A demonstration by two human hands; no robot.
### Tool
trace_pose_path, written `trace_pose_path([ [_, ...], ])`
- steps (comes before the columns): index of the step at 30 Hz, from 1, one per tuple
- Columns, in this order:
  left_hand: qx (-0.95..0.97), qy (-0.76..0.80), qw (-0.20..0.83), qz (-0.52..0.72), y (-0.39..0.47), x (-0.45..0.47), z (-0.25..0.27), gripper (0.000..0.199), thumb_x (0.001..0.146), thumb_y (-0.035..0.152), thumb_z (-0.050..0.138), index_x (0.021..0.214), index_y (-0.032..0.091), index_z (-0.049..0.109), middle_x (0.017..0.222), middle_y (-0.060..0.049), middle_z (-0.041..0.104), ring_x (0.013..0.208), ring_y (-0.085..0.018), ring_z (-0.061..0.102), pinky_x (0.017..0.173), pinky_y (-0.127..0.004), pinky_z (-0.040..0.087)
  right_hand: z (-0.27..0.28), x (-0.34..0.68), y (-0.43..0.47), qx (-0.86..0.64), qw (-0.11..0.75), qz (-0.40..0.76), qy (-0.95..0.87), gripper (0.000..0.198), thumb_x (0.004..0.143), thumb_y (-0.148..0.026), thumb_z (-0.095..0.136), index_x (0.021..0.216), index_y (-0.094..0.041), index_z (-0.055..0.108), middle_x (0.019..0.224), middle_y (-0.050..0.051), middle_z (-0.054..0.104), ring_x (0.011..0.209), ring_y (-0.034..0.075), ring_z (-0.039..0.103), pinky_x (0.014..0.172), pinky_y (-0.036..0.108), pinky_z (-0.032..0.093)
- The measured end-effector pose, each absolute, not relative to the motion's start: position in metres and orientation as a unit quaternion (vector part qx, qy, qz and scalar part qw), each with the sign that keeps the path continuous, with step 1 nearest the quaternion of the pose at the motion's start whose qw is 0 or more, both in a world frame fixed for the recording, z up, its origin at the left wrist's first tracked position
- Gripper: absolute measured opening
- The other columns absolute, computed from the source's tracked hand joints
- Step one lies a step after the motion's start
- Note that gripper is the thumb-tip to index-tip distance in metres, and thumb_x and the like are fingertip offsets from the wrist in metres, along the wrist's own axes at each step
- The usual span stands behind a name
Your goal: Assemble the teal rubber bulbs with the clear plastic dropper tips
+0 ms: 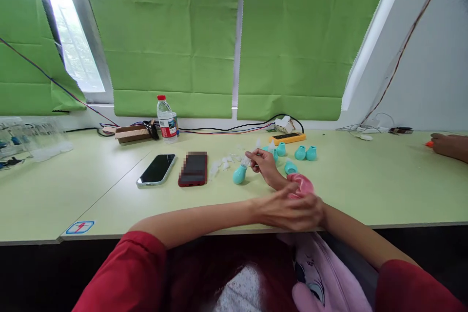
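So the table's pretty busy: two phones, a white-edged one (156, 169) and a red-edged one (193, 169), sit left of the work, with clear scraps (224, 162) scattered just past them. Further back there's a brown box (134, 133), cables (226, 129) along the wall and a yellow-edged device (287, 138). Someone else's hand (448, 145) is way over at the right edge by an orange thing (429, 144). Container-wise, a red-capped bottle (167, 124) stands near the box, can't tell if there's liquid in it, and clear tubs (44, 139) crowd the far left with blue bits (15, 140), in or behind them, hard to say. The turquoise bulb (240, 174) is on the table at the right hand (263, 163), which pinches a clear piece (245, 160) at its neck. More turquoise pieces (300, 152) sit behind that hand, partly blocked. The left hand (296, 210) is blurry, fingers bent over the right forearm beside a pink scrunchie (304, 185); can't tell if it's gripping.
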State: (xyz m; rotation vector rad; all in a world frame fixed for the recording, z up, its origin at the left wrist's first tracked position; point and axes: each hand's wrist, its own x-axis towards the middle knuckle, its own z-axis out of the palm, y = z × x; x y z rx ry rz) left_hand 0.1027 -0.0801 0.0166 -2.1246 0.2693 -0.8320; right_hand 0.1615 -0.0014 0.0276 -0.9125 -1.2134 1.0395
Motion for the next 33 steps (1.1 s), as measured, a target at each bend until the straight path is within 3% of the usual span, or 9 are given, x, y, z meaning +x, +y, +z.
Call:
trace_pose_path([
  [2,-0.853,0.156,0.405,-0.290,-0.090,0.120,0.017,0.025,0.081,0.011,0.035,0.087,0.019,0.058,0.101,-0.007,0.051,0.098,-0.018,0.042,0.074,-0.034,0.035,0.026,0.163,-0.001,-0.389,0.607,0.460,-0.518,0.031,0.055,-0.036,0.067,0.056,-0.017,0.042,0.041,-0.006,0.045,0.034,0.003,0.035,0.033,0.017,0.022],
  [5,-0.888,0.146,0.359,-0.247,-0.099,0.139,0.018,0.027,0.079,0.006,0.032,0.077,0.015,0.058,0.077,-0.007,0.052,0.073,-0.016,0.047,0.059,-0.031,0.033,0.024,0.168,0.002,-0.390,0.606,0.462,-0.516,0.031,0.056,-0.036,0.067,0.056,-0.017,0.043,0.041,-0.006,0.045,0.035,0.003,0.035,0.034,0.017,0.022],
  [11,-0.887,0.164,0.339,-0.266,-0.094,0.146,0.009,0.024,0.077,0.002,0.031,0.068,0.008,0.053,0.063,-0.005,0.043,0.063,-0.016,0.043,0.057,-0.033,0.026,0.023,0.172,0.008,-0.401,0.598,0.466,-0.514,0.030,0.056,-0.036,0.067,0.056,-0.016,0.043,0.041,-0.005,0.044,0.037,0.004,0.036,0.034,0.017,0.023],
  [18,-0.894,0.165,0.322,-0.265,-0.091,0.149,0.003,0.020,0.079,0.008,0.034,0.075,0.007,0.054,0.066,-0.006,0.044,0.063,-0.015,0.042,0.055,-0.031,0.025,0.026,0.167,0.001,-0.390,0.593,0.455,-0.537,0.031,0.056,-0.039,0.066,0.057,-0.018,0.043,0.042,-0.005,0.045,0.037,0.005,0.037,0.034,0.018,0.023],
  [33,-0.899,0.172,0.297,-0.271,-0.096,0.153,-0.004,0.022,0.074,0.003,0.033,0.063,0.006,0.052,0.056,-0.003,0.038,0.053,-0.012,0.041,0.046,-0.025,0.020,0.030,0.166,-0.003,-0.386,0.567,0.456,-0.567,0.034,0.057,-0.041,0.066,0.057,-0.018,0.040,0.040,-0.006,0.046,0.035,0.005,0.037,0.035,0.018,0.025],
])
